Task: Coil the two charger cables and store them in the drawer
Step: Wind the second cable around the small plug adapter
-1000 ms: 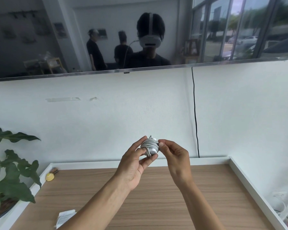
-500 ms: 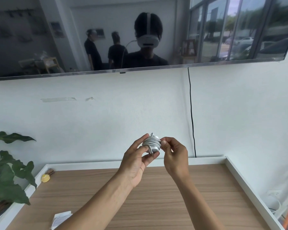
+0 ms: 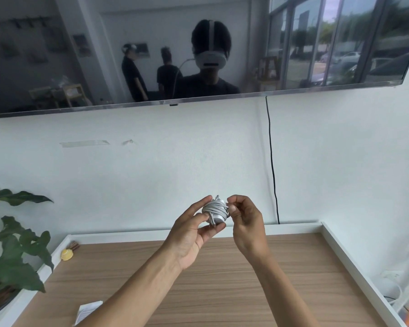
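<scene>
Coiled charger cable (image 3: 215, 211) pinched in raised left hand (image 3: 191, 234), right hand (image 3: 246, 220) fingertips gripping its side

plant (image 3: 12, 260) left | yellow object (image 3: 66, 254) (small) on tabletop (image 3: 222, 291) | TV (image 3: 151, 50) above
</scene>
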`<action>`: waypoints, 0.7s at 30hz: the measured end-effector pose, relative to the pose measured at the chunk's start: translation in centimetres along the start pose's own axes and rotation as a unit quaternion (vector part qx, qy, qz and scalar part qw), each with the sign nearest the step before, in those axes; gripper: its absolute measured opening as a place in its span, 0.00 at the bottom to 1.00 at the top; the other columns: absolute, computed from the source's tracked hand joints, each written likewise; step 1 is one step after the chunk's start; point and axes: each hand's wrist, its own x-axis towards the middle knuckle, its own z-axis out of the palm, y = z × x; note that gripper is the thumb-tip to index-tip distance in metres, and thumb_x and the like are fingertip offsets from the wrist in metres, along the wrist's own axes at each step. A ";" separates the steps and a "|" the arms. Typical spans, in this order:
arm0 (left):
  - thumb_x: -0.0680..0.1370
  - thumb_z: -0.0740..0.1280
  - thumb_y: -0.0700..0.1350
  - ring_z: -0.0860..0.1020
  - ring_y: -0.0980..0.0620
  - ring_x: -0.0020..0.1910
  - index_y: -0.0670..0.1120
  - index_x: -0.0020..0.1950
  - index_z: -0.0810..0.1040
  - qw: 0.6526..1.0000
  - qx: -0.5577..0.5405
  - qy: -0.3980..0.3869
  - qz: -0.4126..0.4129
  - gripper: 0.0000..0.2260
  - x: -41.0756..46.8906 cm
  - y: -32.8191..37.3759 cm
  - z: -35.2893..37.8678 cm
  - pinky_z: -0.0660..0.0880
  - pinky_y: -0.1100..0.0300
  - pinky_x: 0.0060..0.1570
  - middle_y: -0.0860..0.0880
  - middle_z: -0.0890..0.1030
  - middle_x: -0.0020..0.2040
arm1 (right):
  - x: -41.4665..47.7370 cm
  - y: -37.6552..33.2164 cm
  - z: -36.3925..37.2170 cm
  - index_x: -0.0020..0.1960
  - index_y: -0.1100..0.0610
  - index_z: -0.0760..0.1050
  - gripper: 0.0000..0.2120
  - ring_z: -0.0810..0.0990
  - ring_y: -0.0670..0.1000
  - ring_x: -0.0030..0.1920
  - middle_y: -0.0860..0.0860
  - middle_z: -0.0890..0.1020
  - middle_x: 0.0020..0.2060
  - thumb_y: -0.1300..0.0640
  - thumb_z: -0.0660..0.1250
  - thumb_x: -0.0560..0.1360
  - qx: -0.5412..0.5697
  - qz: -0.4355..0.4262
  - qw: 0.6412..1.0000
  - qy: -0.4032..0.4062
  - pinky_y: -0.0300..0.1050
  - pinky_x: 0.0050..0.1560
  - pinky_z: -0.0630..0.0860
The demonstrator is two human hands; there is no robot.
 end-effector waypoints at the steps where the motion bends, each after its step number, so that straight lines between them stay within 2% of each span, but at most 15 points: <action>1: 0.77 0.61 0.29 0.83 0.42 0.41 0.43 0.60 0.80 1.000 -0.001 -0.001 -0.001 0.17 0.0 0.0 -0.1 0.83 0.53 0.48 0.37 0.82 0.58 | 0.0 0.1 0.1 0.49 0.57 0.75 0.08 0.76 0.46 0.42 0.50 0.78 0.39 0.67 0.60 0.78 0.006 0.004 1.000 0.005 0.35 0.46 0.72; 6: 0.78 0.61 0.29 0.82 0.40 0.44 0.43 0.61 0.80 1.000 0.002 -0.004 -0.006 0.17 0.2 0.3 -0.4 0.83 0.53 0.48 0.36 0.81 0.56 | 0.3 0.2 0.0 0.53 0.58 0.74 0.07 0.77 0.49 0.43 0.51 0.77 0.39 0.67 0.62 0.78 0.056 0.029 0.998 0.002 0.45 0.53 0.74; 10: 0.78 0.61 0.29 0.82 0.40 0.44 0.43 0.61 0.80 1.000 -0.004 -0.009 -0.007 0.17 0.3 0.4 -0.3 0.83 0.53 0.47 0.36 0.81 0.56 | 0.6 0.0 -0.5 0.57 0.58 0.75 0.09 0.78 0.49 0.45 0.51 0.79 0.41 0.65 0.63 0.78 0.098 0.048 0.994 -0.021 0.45 0.54 0.75; 16: 0.78 0.61 0.30 0.82 0.41 0.44 0.44 0.62 0.79 1.000 -0.012 -0.023 -0.013 0.17 0.5 0.4 -0.4 0.83 0.53 0.49 0.39 0.82 0.54 | 0.2 0.3 -0.5 0.53 0.57 0.78 0.07 0.77 0.50 0.44 0.53 0.79 0.41 0.65 0.65 0.76 0.154 0.085 0.984 0.012 0.40 0.50 0.76; 21: 0.79 0.60 0.31 0.83 0.42 0.45 0.44 0.63 0.79 0.999 -0.024 -0.025 -0.015 0.17 0.6 0.0 -0.5 0.81 0.52 0.54 0.39 0.83 0.56 | -0.2 0.8 0.2 0.47 0.54 0.80 0.03 0.77 0.53 0.44 0.53 0.80 0.38 0.60 0.67 0.76 0.166 0.085 0.981 0.054 0.52 0.56 0.74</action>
